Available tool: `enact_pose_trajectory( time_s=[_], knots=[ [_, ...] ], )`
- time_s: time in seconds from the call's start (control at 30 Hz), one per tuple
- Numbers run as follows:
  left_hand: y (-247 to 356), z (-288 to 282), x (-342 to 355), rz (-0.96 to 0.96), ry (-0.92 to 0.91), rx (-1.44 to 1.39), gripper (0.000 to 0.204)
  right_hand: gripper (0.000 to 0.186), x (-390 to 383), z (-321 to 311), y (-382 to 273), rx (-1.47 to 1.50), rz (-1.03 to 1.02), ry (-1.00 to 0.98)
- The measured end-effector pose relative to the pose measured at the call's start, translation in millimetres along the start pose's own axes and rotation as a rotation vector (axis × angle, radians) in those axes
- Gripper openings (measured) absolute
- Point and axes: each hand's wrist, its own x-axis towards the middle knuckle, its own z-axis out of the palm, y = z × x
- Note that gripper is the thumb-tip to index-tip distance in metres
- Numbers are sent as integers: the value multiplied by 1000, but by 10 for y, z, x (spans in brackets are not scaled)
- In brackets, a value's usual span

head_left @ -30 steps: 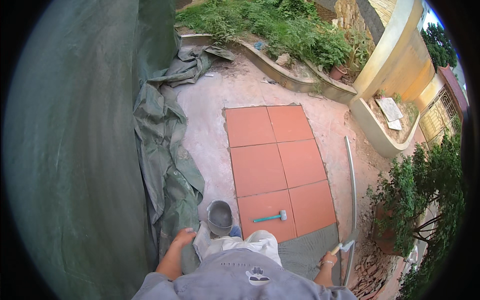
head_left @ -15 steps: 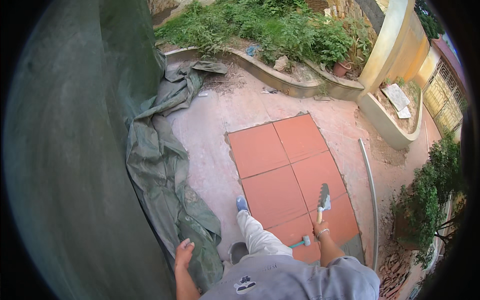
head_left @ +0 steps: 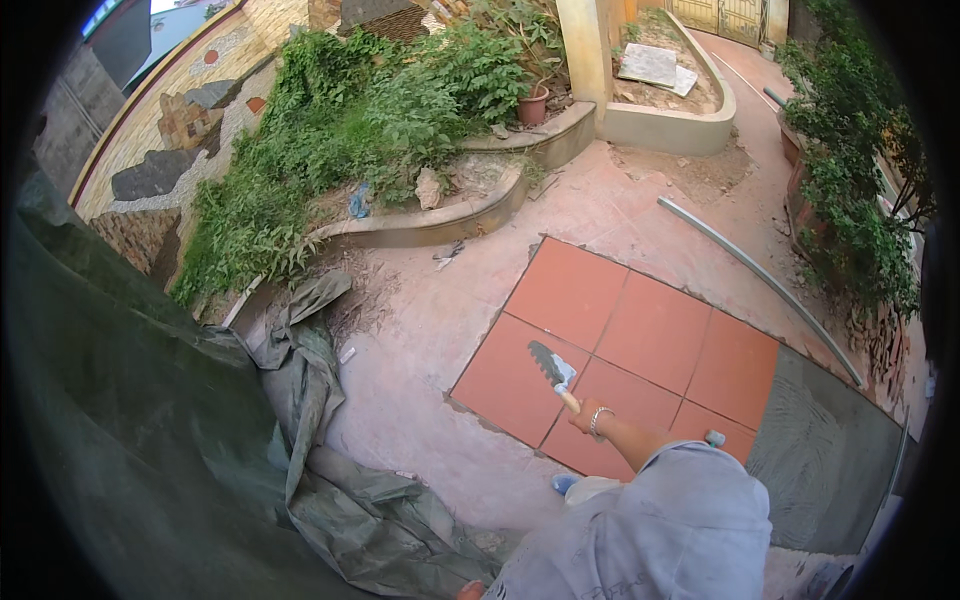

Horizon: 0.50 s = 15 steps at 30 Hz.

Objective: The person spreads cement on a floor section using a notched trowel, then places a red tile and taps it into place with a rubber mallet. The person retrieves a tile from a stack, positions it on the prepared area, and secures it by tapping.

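My right hand [head_left: 590, 418] grips the wooden handle of a notched trowel [head_left: 548, 364], its blade held over a block of red square tiles [head_left: 652, 330]. The blade has grey mortar on it. My left hand [head_left: 470, 589] just shows at the bottom edge beside the crumpled green tarp [head_left: 380, 510]; its fingers are mostly hidden by the frame edge and my shirt. The head of a mallet [head_left: 714, 438] shows on the tiles past my right arm. Grey combed mortar [head_left: 820, 460] adjoins the tiles on the right. My foot in a blue shoe [head_left: 564, 483] stands just off the tiles.
A curved low planter wall [head_left: 430, 228] with weeds borders the back. A pillar [head_left: 585, 60], a planter with pale slabs [head_left: 648, 65] and a gate [head_left: 722, 20] stand farther off. A long metal bar [head_left: 760, 285] lies beside the tiles, near potted shrubs [head_left: 845, 190]. A tall green sheet [head_left: 110, 400] fills the left.
The view has swung left and I have stepped forward. My right hand has carried the trowel from over the mortar to over the far tiles. My left hand has dropped almost out of view.
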Motion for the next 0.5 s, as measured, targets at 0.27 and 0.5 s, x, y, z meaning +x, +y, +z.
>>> enact_pose_trajectory(
  time_s=[0.27, 0.5],
  knots=[
    [1740, -407, 998, 42, -100, 278, 51, 47, 566, -85, -1090, 109, -42, 102],
    [3769, -840, 2768, 139, -212, 499, 51, 48, 1330, 225, -1729, 347, 221, 259]
  ],
)
